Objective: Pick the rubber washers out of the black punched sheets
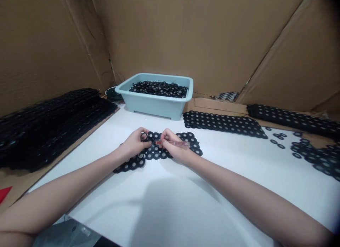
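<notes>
A piece of black ringed mesh (156,155), made of joined round rings, lies on the white table in front of me. My left hand (135,144) is closed on its left part, thumb and fingers pinching near a loose black ring (143,136). My right hand (171,142) grips a slim tool with a reddish, see-through handle (182,144). The tool points left, close to my left thumb and over the mesh. Its tip is too small to make out. The mesh runs on under both hands, with a lower left corner beside my left wrist.
A light blue basin (156,107) full of black rings stands at the back. Finished-looking ringed strips (223,124) lie at the right, with loose rings (277,144) near them. A long black pile (53,126) rests at the left. Cardboard walls (175,34) enclose the table (119,211).
</notes>
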The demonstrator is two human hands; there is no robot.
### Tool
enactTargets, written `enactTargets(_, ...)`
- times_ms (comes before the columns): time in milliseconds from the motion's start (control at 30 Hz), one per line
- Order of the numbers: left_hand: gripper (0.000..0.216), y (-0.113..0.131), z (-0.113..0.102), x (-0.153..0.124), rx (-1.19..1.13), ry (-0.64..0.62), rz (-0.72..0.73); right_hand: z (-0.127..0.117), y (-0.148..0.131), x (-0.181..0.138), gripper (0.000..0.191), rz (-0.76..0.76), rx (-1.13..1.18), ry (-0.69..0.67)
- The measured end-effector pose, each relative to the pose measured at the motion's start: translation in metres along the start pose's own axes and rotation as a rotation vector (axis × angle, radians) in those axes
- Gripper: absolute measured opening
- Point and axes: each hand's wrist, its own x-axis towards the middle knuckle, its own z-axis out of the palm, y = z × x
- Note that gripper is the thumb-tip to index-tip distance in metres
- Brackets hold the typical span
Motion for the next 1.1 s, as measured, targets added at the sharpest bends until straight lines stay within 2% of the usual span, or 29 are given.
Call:
enactTargets(100,0.031,-0.001,0.009,-0.007,-0.051,0.082,0.014,0.003,-0.006,-0.004,0.007,-0.08,-0.119,-0.034)
enactTargets(233,0.032,0.004,0.008,-0.011,-0.055,0.053,0.059,0.004,-0.011,-0.005,0.003,-0.163,-0.196,-0.044)
enactTargets(300,0.033,0.005,0.002,-0.008,0.017,0.02,0.064,0.003,-0.01,-0.004,0.003,-0.12,-0.12,-0.026)
enactTargets(400,0.021,0.005,-0.007,0.0,0.174,-0.069,0.057,0.0,-0.005,-0.001,0.007,-0.027,0.104,0.015)
enactTargets(533,0.018,0.005,-0.015,0.005,0.268,-0.123,0.095,-0.001,0.001,0.0,0.01,0.016,0.246,-0.047)
enactTargets(767,0.023,0.008,-0.018,0.0,0.201,-0.24,0.107,0.0,-0.003,-0.005,0.008,-0.013,0.116,-0.072)
enactTargets(833,0.026,0.006,-0.013,-0.005,0.201,-0.183,0.126,0.0,-0.008,-0.008,0.008,-0.049,0.015,-0.071)
enactTargets(933,0.028,0.005,-0.003,-0.015,0.156,-0.027,0.115,0.001,-0.015,-0.014,0.008,-0.14,-0.152,-0.106)
enactTargets(1033,0.033,0.008,0.0,-0.021,0.042,-0.072,0.069,0.003,-0.019,-0.016,0.006,-0.223,-0.245,-0.14)
enactTargets(1100,0.035,0.009,-0.003,-0.018,0.035,-0.119,0.079,0.004,-0.017,-0.014,0.006,-0.219,-0.223,-0.119)
